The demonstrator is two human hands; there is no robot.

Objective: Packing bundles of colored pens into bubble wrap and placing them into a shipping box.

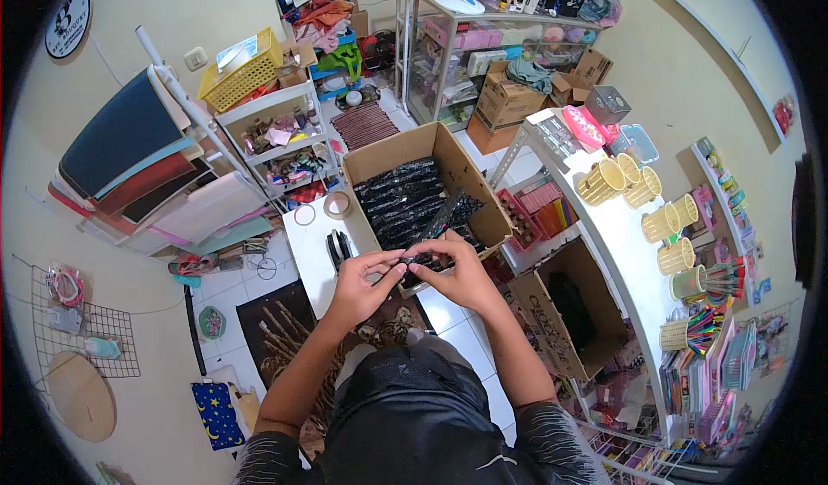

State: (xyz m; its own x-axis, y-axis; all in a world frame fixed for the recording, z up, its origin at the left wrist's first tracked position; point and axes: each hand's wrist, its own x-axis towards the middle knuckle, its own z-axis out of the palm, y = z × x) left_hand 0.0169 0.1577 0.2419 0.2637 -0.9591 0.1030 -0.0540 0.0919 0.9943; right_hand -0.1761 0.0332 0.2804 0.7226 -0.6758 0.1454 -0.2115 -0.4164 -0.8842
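Both my hands meet over the near edge of an open cardboard box. My left hand and my right hand pinch the near end of a slender bundle in shiny black plastic. The bundle slants away from me over the box. Fingers hide its exact tip. Inside the box lie several similar black plastic-wrapped bundles, side by side. The box rests at the edge of a white table. Left of it are a black tape dispenser, a brown tape roll and a thinner tape roll.
To the right, a white shelf unit bears several cream baskets. Below it stands another open cardboard box with dark contents. Fabric or paper sheets hang at left. A glass cabinet stands at the back. A patterned mat covers the floor.
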